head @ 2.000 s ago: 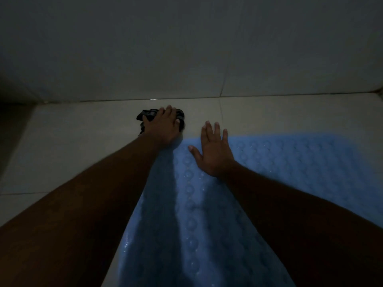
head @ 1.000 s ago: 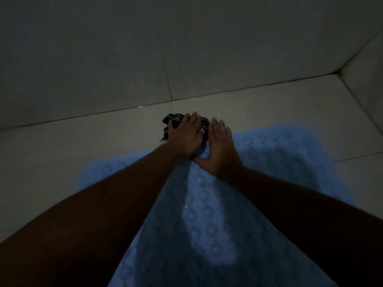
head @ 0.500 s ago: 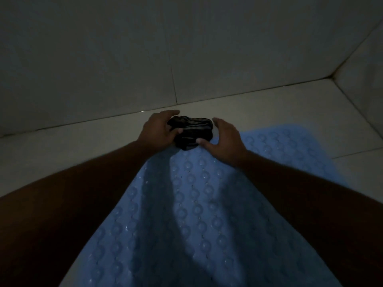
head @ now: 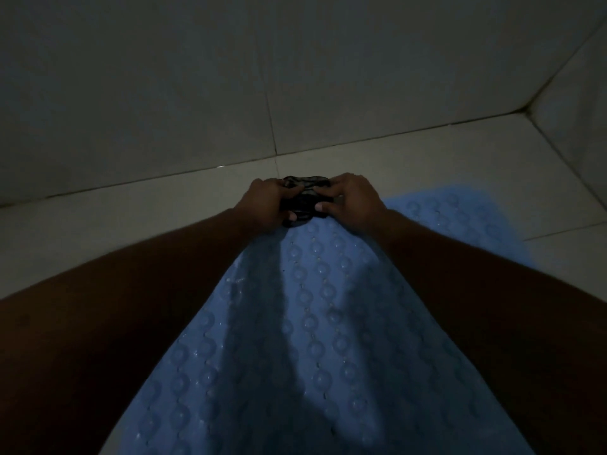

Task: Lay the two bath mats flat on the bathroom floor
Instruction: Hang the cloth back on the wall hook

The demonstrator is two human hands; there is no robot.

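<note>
A blue bath mat (head: 315,339) lies flat on the pale tiled floor (head: 115,218), its rubbery surface embossed with rows of round bumps and ring shapes, dimly lit. Both bare forearms reach out over it. At its far edge the left hand (head: 266,205) and right hand (head: 351,200) curl closed around a small crumpled bundle of dark patterned fabric (head: 303,200), thumbs pressing its near side. Beyond rises a plain tiled wall (head: 230,77).

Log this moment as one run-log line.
blue mat: flat on floor | left hand and right hand: both gripping dark bundle | second mat: not identifiable
</note>
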